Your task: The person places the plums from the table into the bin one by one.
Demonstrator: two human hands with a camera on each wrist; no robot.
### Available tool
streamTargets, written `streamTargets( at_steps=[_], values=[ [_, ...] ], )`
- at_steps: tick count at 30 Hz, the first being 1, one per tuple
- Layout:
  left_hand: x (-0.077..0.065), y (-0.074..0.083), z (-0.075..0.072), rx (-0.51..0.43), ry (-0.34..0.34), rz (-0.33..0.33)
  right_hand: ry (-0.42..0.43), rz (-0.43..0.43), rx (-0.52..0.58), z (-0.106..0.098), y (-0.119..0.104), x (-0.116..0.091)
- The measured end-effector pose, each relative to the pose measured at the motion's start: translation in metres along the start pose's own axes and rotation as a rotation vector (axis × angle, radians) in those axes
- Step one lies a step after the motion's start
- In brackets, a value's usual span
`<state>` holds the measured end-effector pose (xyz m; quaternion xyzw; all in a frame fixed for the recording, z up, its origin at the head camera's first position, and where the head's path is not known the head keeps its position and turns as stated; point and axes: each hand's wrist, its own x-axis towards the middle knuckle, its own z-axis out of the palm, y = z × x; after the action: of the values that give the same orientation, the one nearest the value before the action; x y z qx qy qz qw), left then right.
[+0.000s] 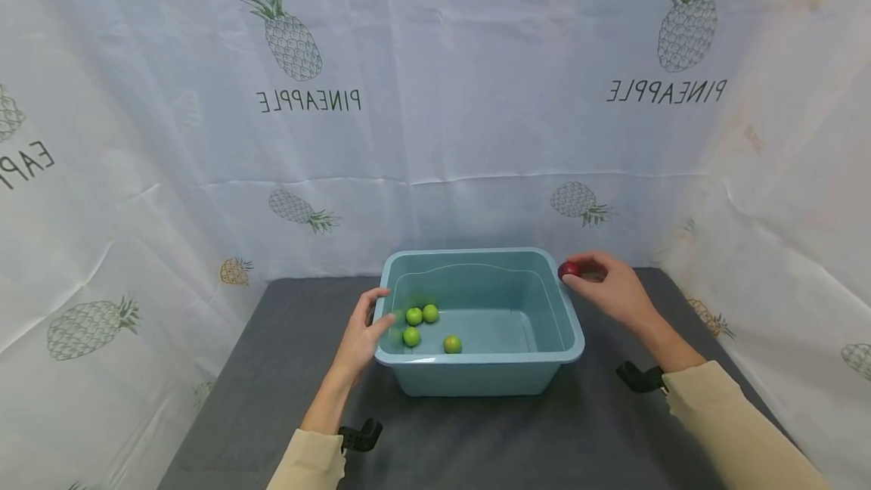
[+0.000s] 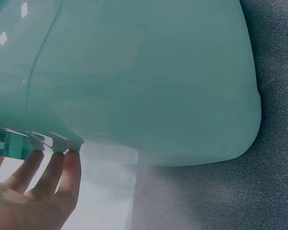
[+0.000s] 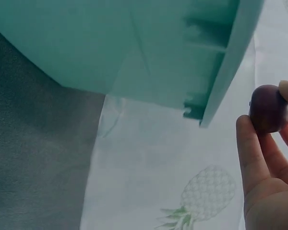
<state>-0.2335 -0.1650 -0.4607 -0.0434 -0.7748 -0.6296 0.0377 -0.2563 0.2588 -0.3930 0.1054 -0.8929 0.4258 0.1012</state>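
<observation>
A light blue-green plastic basin (image 1: 476,378) stands on the dark table. Several small round green fruits, like limes (image 1: 452,344), lie on its floor toward the left. My left hand (image 1: 361,335) holds the basin's left rim, its thumb over the edge. In the left wrist view, the fingertips (image 2: 73,158) touch the rim from outside. My right hand (image 1: 612,289) is just beyond the right rim. It pinches a small dark red plum (image 1: 568,271) between thumb and fingers. The right wrist view shows this plum (image 3: 270,109) held at the fingertips, apart from the basin's rim.
Dark grey cloth covers the table (image 1: 299,369). A pale curtain (image 1: 449,134) printed with pineapples hangs behind it and along both sides, close to the table's edges. A black wrist strap mount (image 1: 362,435) sits on the left wrist, another (image 1: 640,376) on the right.
</observation>
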Motion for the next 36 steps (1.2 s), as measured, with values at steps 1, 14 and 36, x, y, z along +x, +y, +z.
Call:
streamTargets(
  at_steps=[1, 14, 36],
  values=[
    [0.000, 0.000, 0.000, 0.001, 0.000, 0.000, -0.007, -0.007, 0.002, 0.000, -0.002, 0.001],
    [-0.001, 0.002, 0.001, 0.002, 0.006, -0.008, -0.106, -0.029, 0.077, -0.001, -0.039, 0.009],
    [-0.004, 0.004, 0.000, 0.002, 0.007, 0.009, -0.136, -0.124, 0.176, 0.011, -0.087, 0.032]
  ],
)
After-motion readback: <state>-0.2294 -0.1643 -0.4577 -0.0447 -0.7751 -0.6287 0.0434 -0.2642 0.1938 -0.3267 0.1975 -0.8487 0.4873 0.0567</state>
